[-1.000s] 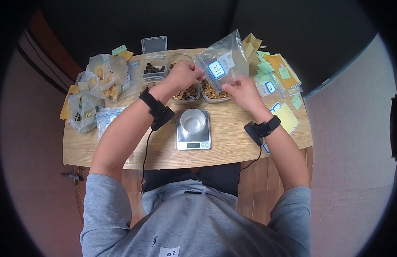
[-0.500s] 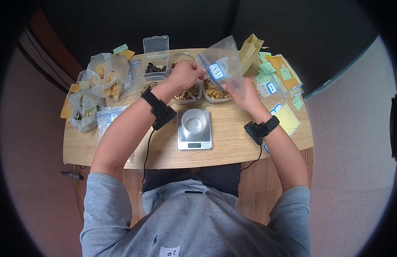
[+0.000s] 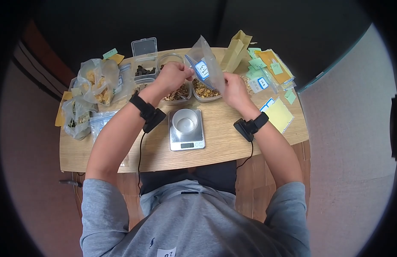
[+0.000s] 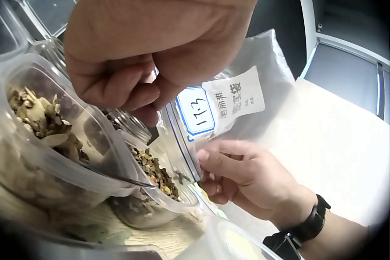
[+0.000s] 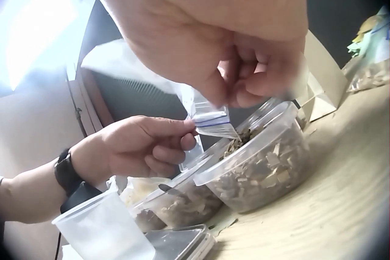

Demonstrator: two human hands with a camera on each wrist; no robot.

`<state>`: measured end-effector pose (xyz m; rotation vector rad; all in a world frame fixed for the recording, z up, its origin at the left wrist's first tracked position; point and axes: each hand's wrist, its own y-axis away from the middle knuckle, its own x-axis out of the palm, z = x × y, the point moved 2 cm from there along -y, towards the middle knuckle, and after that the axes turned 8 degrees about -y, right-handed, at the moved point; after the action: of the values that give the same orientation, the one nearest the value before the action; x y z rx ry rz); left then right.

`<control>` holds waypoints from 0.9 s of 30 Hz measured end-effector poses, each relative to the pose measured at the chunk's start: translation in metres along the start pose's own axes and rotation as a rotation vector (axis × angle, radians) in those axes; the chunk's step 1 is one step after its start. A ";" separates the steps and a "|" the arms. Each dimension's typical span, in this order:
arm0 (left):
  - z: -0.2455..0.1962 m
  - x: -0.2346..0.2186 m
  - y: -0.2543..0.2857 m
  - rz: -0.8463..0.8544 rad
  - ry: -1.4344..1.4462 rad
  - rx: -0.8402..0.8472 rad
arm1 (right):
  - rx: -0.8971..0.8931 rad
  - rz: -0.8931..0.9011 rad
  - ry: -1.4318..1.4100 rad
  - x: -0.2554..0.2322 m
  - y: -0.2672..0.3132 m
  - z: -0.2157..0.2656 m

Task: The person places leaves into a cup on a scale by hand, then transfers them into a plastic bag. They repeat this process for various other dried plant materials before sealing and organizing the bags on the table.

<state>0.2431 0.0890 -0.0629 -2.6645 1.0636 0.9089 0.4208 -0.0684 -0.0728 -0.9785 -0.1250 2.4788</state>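
A clear zip bag (image 3: 213, 64) with a blue-bordered number label is held up over the tubs at the back of the table. My left hand (image 3: 172, 78) pinches one end of its zip edge; the right wrist view shows thumb and finger on that corner. At the other end, my right hand (image 3: 236, 92) grips the bag's side, its thumb by the zip strip in the left wrist view. Beneath the bag sits a plastic tub (image 5: 259, 171) of dried chopped pieces. A white cup (image 3: 185, 121) stands on a digital scale (image 3: 177, 138) in front of the hands.
Filled plastic bags (image 3: 98, 81) crowd the left side. A lidded box of dark pieces (image 3: 145, 70) stands at the back. To the right are a brown paper bag (image 3: 234, 51), envelopes (image 3: 279, 66), green notes and a yellow card (image 3: 279, 115). Cables hang from both wrist cameras.
The right hand has closed on the bag's side, and the bag has tipped and narrowed between the hands. The left hand keeps its pinch. The head view has shifted slightly.
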 end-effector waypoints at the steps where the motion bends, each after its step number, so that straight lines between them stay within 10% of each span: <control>1: 0.002 0.002 -0.001 0.001 0.000 0.000 | 0.001 0.000 0.000 -0.002 0.001 0.005; 27: -0.011 -0.001 0.006 0.004 -0.014 -0.036 | 0.064 -0.015 -0.184 0.012 0.006 0.008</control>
<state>0.2438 0.0821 -0.0529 -2.6816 1.0593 0.9549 0.4060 -0.0675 -0.0759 -0.7193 -0.1103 2.5392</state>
